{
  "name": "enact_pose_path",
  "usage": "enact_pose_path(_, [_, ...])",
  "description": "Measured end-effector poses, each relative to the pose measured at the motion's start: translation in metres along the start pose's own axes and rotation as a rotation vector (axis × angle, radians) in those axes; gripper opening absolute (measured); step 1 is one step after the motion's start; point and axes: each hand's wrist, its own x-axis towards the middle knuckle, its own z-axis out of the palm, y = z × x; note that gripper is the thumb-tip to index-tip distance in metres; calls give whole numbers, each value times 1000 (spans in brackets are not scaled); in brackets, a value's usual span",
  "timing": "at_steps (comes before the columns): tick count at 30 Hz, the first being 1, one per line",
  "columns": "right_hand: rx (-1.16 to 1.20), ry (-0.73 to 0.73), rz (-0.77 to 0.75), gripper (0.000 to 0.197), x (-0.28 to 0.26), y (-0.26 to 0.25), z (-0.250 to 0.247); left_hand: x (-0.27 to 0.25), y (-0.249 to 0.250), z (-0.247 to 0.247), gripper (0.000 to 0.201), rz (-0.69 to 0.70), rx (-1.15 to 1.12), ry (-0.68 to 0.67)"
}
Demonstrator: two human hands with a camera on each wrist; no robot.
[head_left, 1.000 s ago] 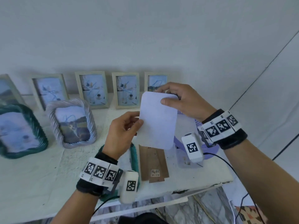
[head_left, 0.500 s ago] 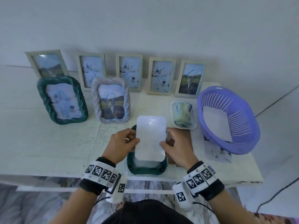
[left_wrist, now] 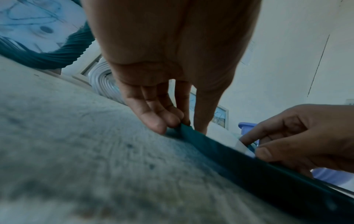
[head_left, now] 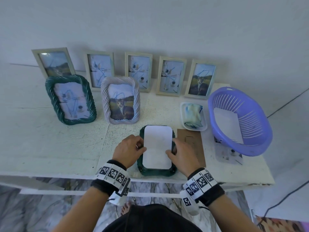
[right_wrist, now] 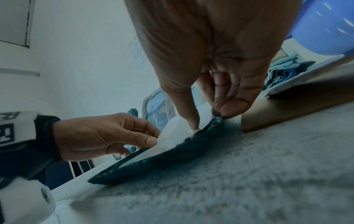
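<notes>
A white card (head_left: 158, 146) with rounded corners lies on the back of a dark green twisted frame (head_left: 157, 171), which lies flat near the table's front edge. My left hand (head_left: 142, 148) pinches the card's left edge, with its fingertips (left_wrist: 162, 121) at the frame's rim (left_wrist: 229, 159). My right hand (head_left: 172, 150) holds the card's right edge. Its thumb (right_wrist: 193, 121) presses the card (right_wrist: 172, 136) down, and its fingers curl against the frame's side (right_wrist: 172, 159).
A brown backing board (head_left: 192, 144) lies right of the frame. Behind it stand a small white tray with a cloth (head_left: 193, 116) and a purple basket (head_left: 240, 121) holding a card. Several framed pictures stand along the wall, with a green one (head_left: 70, 99) and a grey one (head_left: 120, 101) in front.
The card came down from in front of the wall onto the green frame. My right hand shifted from the card's top to its right edge. The head view tilted down.
</notes>
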Motion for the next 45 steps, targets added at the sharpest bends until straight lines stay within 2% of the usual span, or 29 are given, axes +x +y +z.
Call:
enact_pose_path(7, [-49,-32,16,27,2,2,5,1,-7,4,41,-8,-4,-24])
enact_pose_path(22, [-41,-36,-6,30,0,0,2,0,-12,5,37,19,-88,-27])
enact_pose_path(24, [-33,5,-11,32,-1,2,-1,0,-12,4,37,24,-110,-6])
enact_pose_path(26, [-58,105,-12,29,-3,6,-6,0,-14,3,36,16,-141,29])
enact_pose_path(29, [-244,217,135,29,-5,15,-16,-3,-16,4,35,2,-177,43])
enact_pose_path(32, [-462,138,355,52,-9,24,-22,-6,-18,5,35,-14,-214,33])
enact_pose_path(34, [-454,85,432,60,-12,30,-22,-6,-18,6,35,-17,-233,34])
enact_pose_path(41, [-201,140,499,60,-20,36,-26,-8,-20,10,38,-20,-244,45])
enact_pose_path(45, [-148,214,423,53,-27,18,-30,-10,-20,9,35,-2,-248,54])
